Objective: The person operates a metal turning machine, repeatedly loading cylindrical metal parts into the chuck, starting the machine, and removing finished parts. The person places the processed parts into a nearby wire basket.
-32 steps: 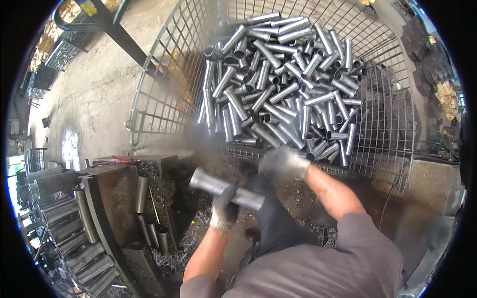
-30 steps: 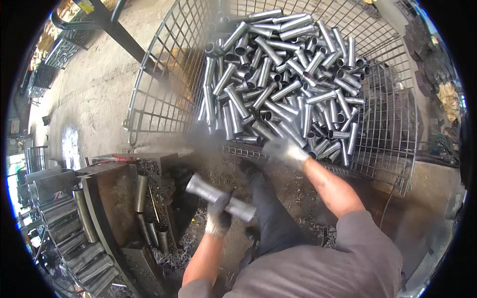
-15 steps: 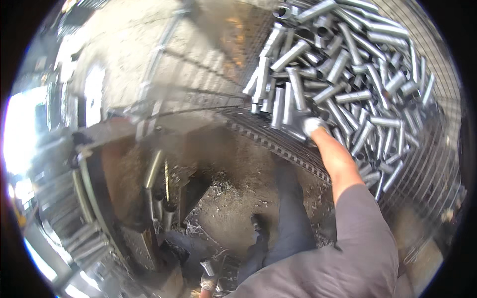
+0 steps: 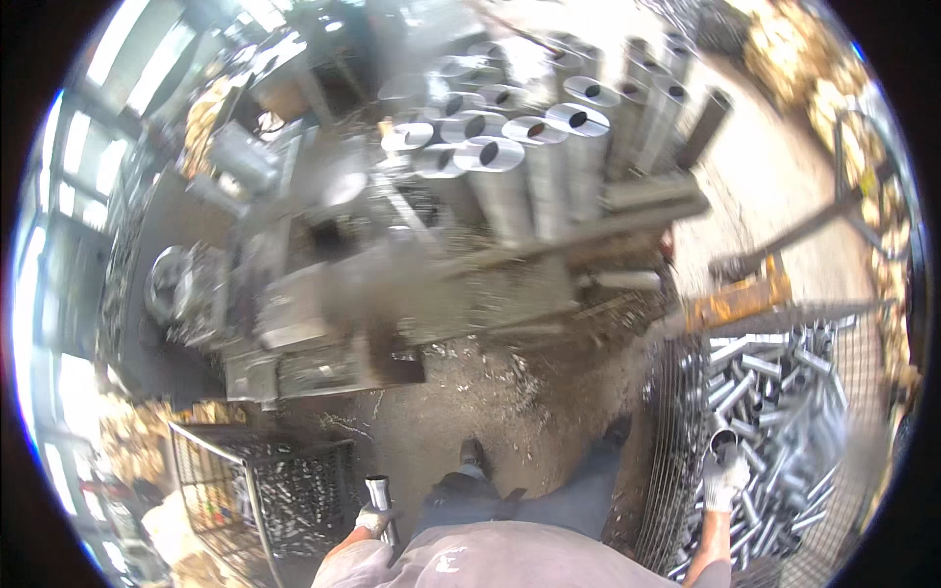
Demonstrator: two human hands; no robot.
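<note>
My left hand [image 4: 372,519], in a pale glove, is closed round a short shiny metal tube [image 4: 378,493] held upright near my left hip. The tube's flared top end sticks up above the fingers. On the right, my gloved right hand [image 4: 725,482] is closed on another metal tube [image 4: 723,443], whose open end points up toward the far side. That hand is over the wire basket [image 4: 676,441], above a heap of similar short tubes [image 4: 769,392]. Part of each held tube is hidden by the glove.
Ahead stands a machine [image 4: 343,294] with a metal bed, blurred by motion. Behind it, several large upright pipes [image 4: 490,157] show open ends. A second wire basket [image 4: 250,480] holds small dark pieces at the left. A yellow bar [image 4: 740,299] lies beyond the tube basket.
The view has swung to the left, so the machine is now ahead and the tube basket lower right. My right hand has come up from the heap with a tube; the left still holds its own.
</note>
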